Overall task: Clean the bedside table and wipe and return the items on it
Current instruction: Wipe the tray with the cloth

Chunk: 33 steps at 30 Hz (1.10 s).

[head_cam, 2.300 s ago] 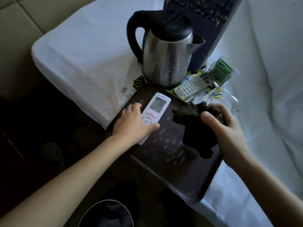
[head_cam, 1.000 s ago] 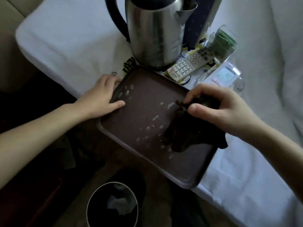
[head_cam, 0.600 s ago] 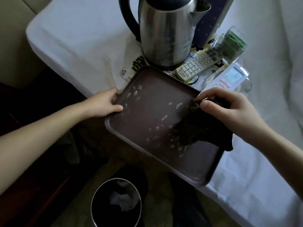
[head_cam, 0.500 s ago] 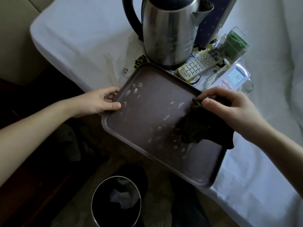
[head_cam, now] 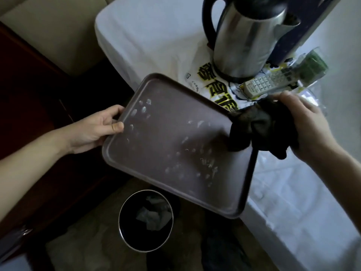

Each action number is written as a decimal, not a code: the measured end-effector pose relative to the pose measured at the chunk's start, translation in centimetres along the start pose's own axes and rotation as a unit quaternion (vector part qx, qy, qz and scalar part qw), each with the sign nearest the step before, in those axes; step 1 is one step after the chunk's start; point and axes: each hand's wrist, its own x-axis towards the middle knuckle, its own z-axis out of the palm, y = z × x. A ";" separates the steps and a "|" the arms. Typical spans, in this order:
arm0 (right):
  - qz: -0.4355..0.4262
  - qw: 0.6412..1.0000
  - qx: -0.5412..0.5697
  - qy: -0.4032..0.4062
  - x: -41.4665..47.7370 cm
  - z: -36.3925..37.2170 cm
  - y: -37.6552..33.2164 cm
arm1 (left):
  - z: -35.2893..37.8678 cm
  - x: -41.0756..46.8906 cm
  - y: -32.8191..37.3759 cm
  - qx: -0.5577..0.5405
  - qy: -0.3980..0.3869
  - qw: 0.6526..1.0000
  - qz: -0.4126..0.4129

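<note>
Left grip [head_cam: 93, 130] clamped on rim of dark brown rectangular tray [head_cam: 166, 143]; right grip [head_cam: 308, 130] clenched round dark crumpled cloth [head_cam: 259, 126] at tray's right rim. Tray since drawn from steel kettle [head_cam: 244, 40] past bed [head_cam: 146, 36] edge.

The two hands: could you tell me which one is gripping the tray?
The left hand: its thumb lies over the rim of the brown tray, whereas the right hand holds the dark cloth at the opposite edge.

Dim daylight is falling across a white-sheeted bed [head_cam: 148, 36], its corner jutting toward a beige padded headboard panel [head_cam: 58, 26] at the upper left. Below the bed's edge, a round waste bin [head_cam: 128, 235] is standing on brownish floor [head_cam: 88, 243], holding crumpled paper [head_cam: 152, 216].
</note>
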 end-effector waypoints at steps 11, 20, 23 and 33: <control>-0.234 0.966 -0.086 0.062 -12.3 13.8 5.0 | -4.0 -13.2 -10.0 -0.087 0.096 0.990 0.056; -0.302 0.827 -0.457 -0.128 -18.4 17.2 12.5 | -4.4 -18.7 -13.5 -0.087 0.200 0.971 0.100; -0.333 0.805 -0.432 -0.233 -19.5 17.0 13.5 | -4.7 -20.0 -14.3 -0.088 0.210 0.967 0.116; -0.301 0.893 -0.194 -0.272 -18.4 17.7 15.8 | -1.6 -20.0 -23.1 -0.149 0.240 0.949 0.141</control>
